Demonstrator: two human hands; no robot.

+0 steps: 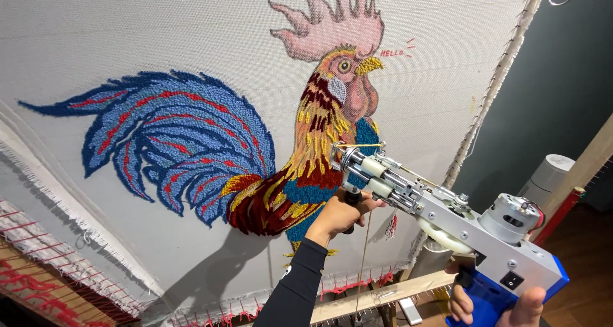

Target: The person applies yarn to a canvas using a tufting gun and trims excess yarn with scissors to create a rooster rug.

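Blue plastic handle of the silver metal tufting gun sits clamped in the right hand at the lower right. Left hand, black-sleeved, is closed around the gun's black front knob. Gun nose touches the white stretched backing cloth at the breast of the multicoloured tufted yarn rooster. A tan yarn strand hangs below the gun.

1. The tufting gun had a matt grey metal body, a bright metal motor and a glossy blue plastic grip.
2. The backing cloth was a pale, matt, coarse weave with frayed edges.
3. The rooster was looped yarn, rough and fuzzy.
4. The frame was bare wood.
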